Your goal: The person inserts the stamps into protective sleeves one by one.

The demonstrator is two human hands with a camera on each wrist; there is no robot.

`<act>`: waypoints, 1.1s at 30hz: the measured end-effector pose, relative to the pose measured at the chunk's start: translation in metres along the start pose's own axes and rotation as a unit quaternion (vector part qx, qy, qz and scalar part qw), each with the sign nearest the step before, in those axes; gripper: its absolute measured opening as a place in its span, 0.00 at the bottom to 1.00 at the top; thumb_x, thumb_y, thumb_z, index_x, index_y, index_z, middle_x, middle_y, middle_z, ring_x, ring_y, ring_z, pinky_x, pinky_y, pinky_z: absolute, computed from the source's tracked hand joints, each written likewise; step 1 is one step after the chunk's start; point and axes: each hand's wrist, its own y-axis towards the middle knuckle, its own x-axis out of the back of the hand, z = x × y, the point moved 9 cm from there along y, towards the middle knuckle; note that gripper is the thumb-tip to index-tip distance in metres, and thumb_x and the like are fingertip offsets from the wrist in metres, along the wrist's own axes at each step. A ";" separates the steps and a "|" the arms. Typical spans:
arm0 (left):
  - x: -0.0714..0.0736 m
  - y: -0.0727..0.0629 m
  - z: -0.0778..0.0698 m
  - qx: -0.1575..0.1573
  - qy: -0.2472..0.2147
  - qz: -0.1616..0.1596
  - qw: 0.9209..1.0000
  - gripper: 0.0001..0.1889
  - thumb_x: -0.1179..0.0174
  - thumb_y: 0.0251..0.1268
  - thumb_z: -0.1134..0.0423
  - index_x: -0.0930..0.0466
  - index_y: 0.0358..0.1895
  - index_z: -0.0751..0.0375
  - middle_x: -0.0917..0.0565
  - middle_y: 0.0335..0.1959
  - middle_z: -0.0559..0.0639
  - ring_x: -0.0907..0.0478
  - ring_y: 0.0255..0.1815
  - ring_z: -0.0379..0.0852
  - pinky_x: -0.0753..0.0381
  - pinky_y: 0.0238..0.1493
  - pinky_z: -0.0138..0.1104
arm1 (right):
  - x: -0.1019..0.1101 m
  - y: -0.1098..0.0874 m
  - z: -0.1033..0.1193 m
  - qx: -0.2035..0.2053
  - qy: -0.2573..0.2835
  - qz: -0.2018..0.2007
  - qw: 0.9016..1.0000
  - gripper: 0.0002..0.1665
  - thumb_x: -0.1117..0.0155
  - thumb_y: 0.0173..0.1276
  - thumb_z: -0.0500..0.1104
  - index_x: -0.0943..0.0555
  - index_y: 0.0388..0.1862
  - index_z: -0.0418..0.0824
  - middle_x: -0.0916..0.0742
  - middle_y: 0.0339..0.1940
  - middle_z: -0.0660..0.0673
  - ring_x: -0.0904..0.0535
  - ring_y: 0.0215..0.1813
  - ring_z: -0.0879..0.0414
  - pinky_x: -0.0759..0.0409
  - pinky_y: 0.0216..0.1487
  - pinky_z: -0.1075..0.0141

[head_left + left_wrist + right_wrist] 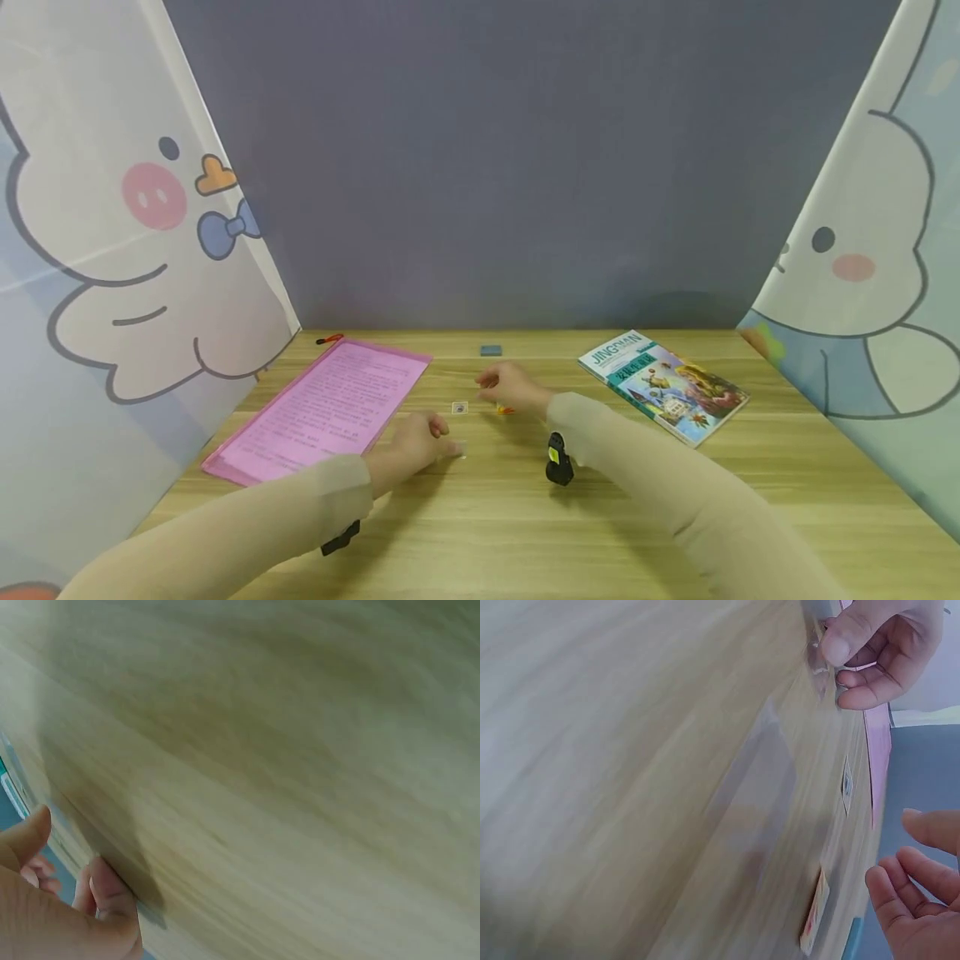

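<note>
My left hand (416,442) is low over the table beside the pink folder, pinching a small piece of clear film (460,450) at its fingertips. In the right wrist view the clear film (817,671) shows by its thumb. Farther right, my right hand (513,389) hovers with loosely bent fingers, thumb apart and nothing between them. Partly below it lies a small yellow and orange stamp-like card (504,408). A second stamp-like card (460,407), pale with a dark print, lies between the hands. A purplish translucent patch (757,787) is on the tabletop; film or shadow, I cannot tell.
A pink folder (322,408) with printed text lies on the left, a thin red and black item (330,339) at its far corner. Toward the back sits a small blue block (491,351). A magazine (663,385) lies right. A grey panel (517,167) stands behind.
</note>
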 end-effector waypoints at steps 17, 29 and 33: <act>-0.007 -0.001 -0.007 -0.004 0.034 -0.010 0.999 0.12 0.25 0.48 0.63 0.21 0.30 0.59 0.22 0.30 0.48 0.27 0.33 0.44 0.23 0.36 0.35 | -0.031 0.015 -0.002 -0.059 -0.013 -0.019 0.998 0.10 0.25 0.56 0.38 0.17 0.33 0.36 0.15 0.36 0.45 0.24 0.32 0.58 0.22 0.34 0.70; -0.005 -0.004 -0.008 -0.003 0.036 -0.008 0.999 0.11 0.26 0.50 0.62 0.21 0.25 0.58 0.20 0.27 0.47 0.27 0.31 0.43 0.21 0.40 0.39 | -0.035 0.019 0.002 -0.080 -0.027 -0.002 0.996 0.08 0.25 0.54 0.35 0.19 0.27 0.38 0.20 0.23 0.50 0.27 0.26 0.59 0.27 0.28 0.72; -0.006 -0.004 -0.011 -0.013 0.042 -0.004 0.999 0.11 0.26 0.50 0.62 0.22 0.24 0.58 0.22 0.25 0.47 0.28 0.29 0.42 0.24 0.34 0.34 | -0.035 0.019 0.002 -0.081 -0.014 -0.003 0.997 0.08 0.26 0.53 0.34 0.19 0.25 0.38 0.20 0.23 0.49 0.27 0.26 0.59 0.26 0.28 0.72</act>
